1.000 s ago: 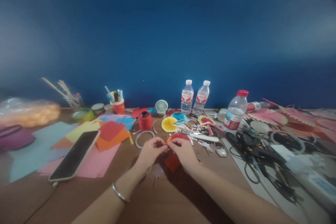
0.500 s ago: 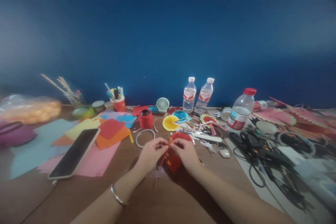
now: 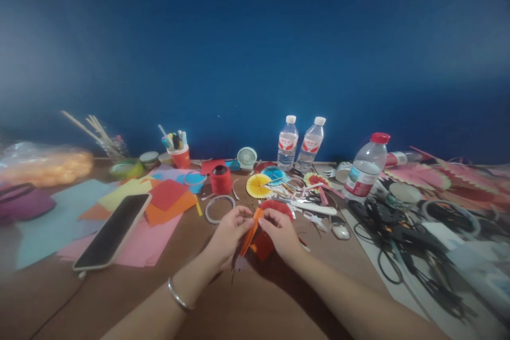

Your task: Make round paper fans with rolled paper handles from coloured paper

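Left hand (image 3: 229, 234) and right hand (image 3: 282, 232) pinch the likely light, easily creased orange paper (image 3: 251, 237), best held at its one-o'clock end.

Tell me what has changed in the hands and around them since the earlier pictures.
The orange paper, mostly hidden earlier, now shows more fully, slanting down and leftward between the left hand and right hand. Both pinch it; no release shows. The phone, yellow paper fan and red spool stayed put.
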`<state>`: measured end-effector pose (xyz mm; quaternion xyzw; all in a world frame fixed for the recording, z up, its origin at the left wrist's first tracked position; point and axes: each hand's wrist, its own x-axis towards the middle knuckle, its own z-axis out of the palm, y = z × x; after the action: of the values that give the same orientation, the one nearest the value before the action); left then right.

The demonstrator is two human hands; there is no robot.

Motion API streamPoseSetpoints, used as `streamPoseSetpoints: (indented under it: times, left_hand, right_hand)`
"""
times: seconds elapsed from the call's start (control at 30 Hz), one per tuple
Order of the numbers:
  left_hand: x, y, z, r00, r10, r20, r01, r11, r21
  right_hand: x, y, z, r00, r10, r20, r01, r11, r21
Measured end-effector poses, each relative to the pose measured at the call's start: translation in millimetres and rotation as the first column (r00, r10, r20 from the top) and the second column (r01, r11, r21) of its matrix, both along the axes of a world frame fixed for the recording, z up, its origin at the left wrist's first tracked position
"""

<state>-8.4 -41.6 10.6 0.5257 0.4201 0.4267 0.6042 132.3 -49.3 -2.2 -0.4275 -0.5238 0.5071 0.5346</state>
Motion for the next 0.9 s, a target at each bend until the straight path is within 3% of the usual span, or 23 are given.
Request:
streamPoseSetpoints:
  times: [0.17,0.27,0.4,0.6,0.77,0.9]
  left_hand:
    - [-5.1,4.4,5.2,0.944,0.119,-0.308,-0.022,0.953,0.302]
    - [-8.3,5.0,7.4,0.903,0.111,-0.414,0.045,0.936,0.350]
    - [-8.9,6.1,4.5,0.918,0.086,-0.388,0.048,0.945,0.324]
    - [-7.7,10.2,-2.0,0.990,0.041,-0.137,-0.020,0.988,0.154]
    - [-7.7,8.5,1.0,0.958,0.105,-0.265,-0.024,0.956,0.294]
    - [-7.4,7.1,1.1,0.959,0.124,-0.255,-0.048,0.958,0.284]
  right_hand:
    - [-2.1,1.9,-7.2,0.998,0.052,-0.020,-0.052,0.999,-0.010]
    - [-2.5,1.5,-8.8,0.997,0.076,-0.032,-0.076,0.997,0.009]
    - [-2.0,0.7,-7.2,0.996,0.081,-0.046,-0.080,0.997,0.015]
    - [-3.0,2.5,-9.4,0.997,0.044,-0.062,-0.045,0.999,-0.006]
    - [-3.3,0.6,-8.0,0.999,-0.002,-0.032,0.002,1.000,-0.013]
    - [-3.2,-5.9,-0.9,0.980,-0.015,0.200,0.021,0.999,-0.027]
